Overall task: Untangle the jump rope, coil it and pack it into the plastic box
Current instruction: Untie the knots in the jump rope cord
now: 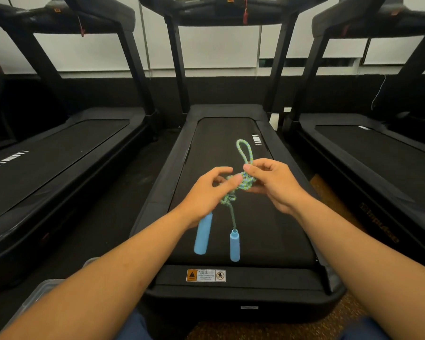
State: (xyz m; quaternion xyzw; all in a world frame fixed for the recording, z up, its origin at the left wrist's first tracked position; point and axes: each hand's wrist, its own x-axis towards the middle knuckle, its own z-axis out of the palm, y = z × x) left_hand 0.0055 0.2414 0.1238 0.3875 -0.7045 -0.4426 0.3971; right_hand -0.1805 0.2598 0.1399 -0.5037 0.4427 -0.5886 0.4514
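A green-and-blue braided jump rope [244, 183] is bunched into a tangle that I hold up over the middle treadmill belt. My right hand [272, 185] pinches the knot from the right, and one long loop [244, 150] sticks up past its thumb. My left hand [210, 190] grips the tangle from the left with thumb and fingers. Two light blue handles hang below: one [203, 238] just under my left wrist, the other [234, 245] on a short straight length of rope. A clear plastic box [42, 289] shows at the lower left, mostly hidden behind my left forearm.
The black treadmill belt [221, 133] lies under my hands, with a warning sticker [205, 275] on its rear cover. Two more treadmills [47, 153] [378, 148] flank it left and right. Treadmill uprights and consoles rise at the back. My knees show at the bottom edge.
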